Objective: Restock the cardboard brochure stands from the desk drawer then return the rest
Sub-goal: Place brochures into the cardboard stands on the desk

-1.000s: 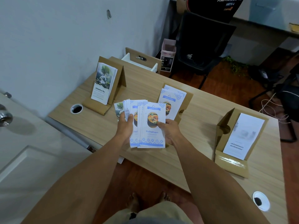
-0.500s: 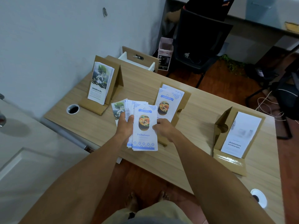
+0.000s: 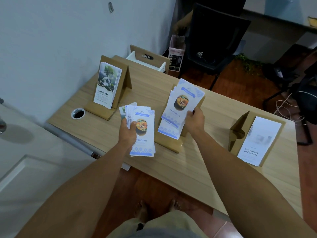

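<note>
My left hand (image 3: 128, 133) grips a fanned stack of brochures (image 3: 143, 134), blue-and-white food ones on top, above the desk's near side. My right hand (image 3: 194, 120) pinches one blue food brochure (image 3: 182, 102) by its lower right edge and holds it against the brochures standing in the middle cardboard stand (image 3: 173, 146). The left stand (image 3: 122, 81) holds tree-picture brochures (image 3: 107, 85). The right stand (image 3: 237, 133) holds white brochures (image 3: 259, 140). An open drawer (image 3: 145, 60) shows at the desk's far end.
The wooden desk (image 3: 197, 169) has round cable holes at the left (image 3: 78, 113). A white wall runs along the left and a white door (image 3: 25, 169) stands at lower left. A black chair (image 3: 214, 42) and a small pink box (image 3: 176, 52) stand beyond the desk. Cables lie at right.
My right hand has drawn one food brochure off the stack in my left hand and carried it up and right onto the middle stand's pile. My left hand kept the stack.
</note>
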